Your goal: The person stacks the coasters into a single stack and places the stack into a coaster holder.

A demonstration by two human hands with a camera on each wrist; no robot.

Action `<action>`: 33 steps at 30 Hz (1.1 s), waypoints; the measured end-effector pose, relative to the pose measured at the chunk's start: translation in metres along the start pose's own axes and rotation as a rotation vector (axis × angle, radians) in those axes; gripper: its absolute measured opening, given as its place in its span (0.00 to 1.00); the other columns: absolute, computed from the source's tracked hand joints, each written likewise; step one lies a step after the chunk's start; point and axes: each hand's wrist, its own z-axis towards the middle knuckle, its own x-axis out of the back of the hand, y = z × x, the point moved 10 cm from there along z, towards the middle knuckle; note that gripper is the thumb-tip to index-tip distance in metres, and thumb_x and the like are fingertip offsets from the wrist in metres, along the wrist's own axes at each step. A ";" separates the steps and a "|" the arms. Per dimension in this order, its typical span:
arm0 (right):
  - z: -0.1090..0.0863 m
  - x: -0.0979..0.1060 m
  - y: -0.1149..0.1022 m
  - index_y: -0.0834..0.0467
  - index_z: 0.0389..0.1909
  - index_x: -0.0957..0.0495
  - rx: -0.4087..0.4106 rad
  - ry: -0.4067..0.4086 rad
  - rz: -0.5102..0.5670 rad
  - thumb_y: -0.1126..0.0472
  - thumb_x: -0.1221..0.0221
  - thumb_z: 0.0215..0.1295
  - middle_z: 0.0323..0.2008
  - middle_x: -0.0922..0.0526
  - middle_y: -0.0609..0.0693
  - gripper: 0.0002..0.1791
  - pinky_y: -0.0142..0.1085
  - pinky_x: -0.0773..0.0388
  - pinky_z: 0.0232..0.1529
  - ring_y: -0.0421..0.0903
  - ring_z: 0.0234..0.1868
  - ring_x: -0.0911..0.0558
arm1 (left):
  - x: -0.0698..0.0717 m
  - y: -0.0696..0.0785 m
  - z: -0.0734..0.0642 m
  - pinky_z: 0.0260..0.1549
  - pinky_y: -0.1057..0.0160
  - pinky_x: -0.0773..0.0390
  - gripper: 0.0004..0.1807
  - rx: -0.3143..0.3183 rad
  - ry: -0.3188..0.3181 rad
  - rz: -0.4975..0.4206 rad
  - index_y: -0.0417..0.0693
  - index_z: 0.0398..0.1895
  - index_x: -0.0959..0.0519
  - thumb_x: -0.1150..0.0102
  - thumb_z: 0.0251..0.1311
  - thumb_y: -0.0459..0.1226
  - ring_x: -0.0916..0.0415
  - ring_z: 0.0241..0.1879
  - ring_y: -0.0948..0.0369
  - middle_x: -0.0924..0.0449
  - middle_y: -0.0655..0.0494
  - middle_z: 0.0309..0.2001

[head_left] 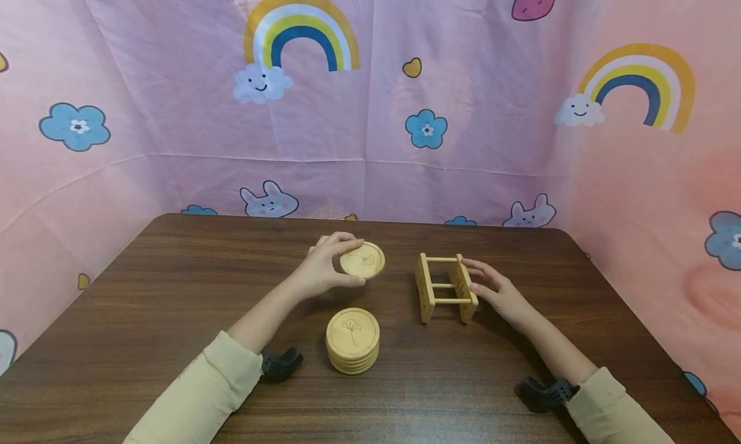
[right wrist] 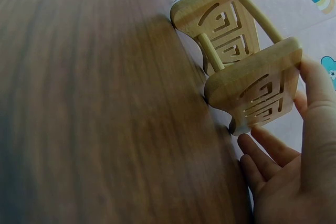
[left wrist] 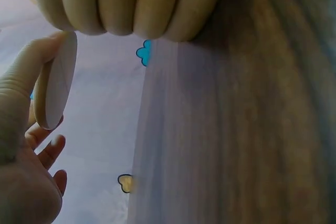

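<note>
Thumb and fingers of my left hand [head_left: 327, 267] pinch a round wooden coaster [head_left: 363, 261] with a ginkgo leaf engraved on it, held above the table. In the left wrist view, that coaster [left wrist: 60, 85] is seen nearly edge-on. Nearer to me stands a stack of several matching coasters [head_left: 353, 334], the top one showing the same leaf. My right hand [head_left: 502, 296] touches the right side panel of a small wooden rack [head_left: 427, 289], its fingers fairly straight. Cut-out line patterns mark the rack's side panels [right wrist: 262, 90] in the right wrist view, and rods join them.
The dark brown wooden table [head_left: 191, 289] carries the stack and the rack. Behind it and along its sides hangs a pink cloth [head_left: 370, 96] printed with rainbows, flowers and rabbits. Black bands [head_left: 544, 392] sit at both wrists, below light sleeves.
</note>
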 end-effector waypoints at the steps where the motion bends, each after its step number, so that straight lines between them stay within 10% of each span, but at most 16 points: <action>1: 0.000 0.000 0.000 0.64 0.77 0.39 0.001 -0.001 0.001 0.62 0.47 0.79 0.70 0.32 0.72 0.29 0.67 0.39 0.67 0.70 0.71 0.34 | 0.000 0.001 -0.001 0.66 0.36 0.47 0.43 -0.002 0.001 -0.005 0.45 0.71 0.25 0.19 0.50 0.41 0.41 0.69 0.45 0.30 0.50 0.68; 21: -0.001 0.000 0.000 0.64 0.76 0.39 0.017 0.000 -0.004 0.62 0.47 0.79 0.69 0.30 0.71 0.29 0.53 0.33 0.65 0.67 0.70 0.32 | -0.001 0.021 -0.026 0.66 0.29 0.48 0.43 -0.053 -0.045 -0.064 0.42 0.70 0.25 0.19 0.49 0.40 0.39 0.68 0.45 0.28 0.50 0.67; 33: -0.001 0.001 0.000 0.63 0.77 0.39 0.011 -0.003 -0.009 0.62 0.47 0.79 0.70 0.31 0.71 0.29 0.66 0.38 0.67 0.69 0.71 0.33 | 0.003 0.030 -0.043 0.65 0.30 0.42 0.42 -0.105 -0.038 -0.071 0.41 0.68 0.23 0.17 0.46 0.40 0.37 0.67 0.45 0.26 0.49 0.65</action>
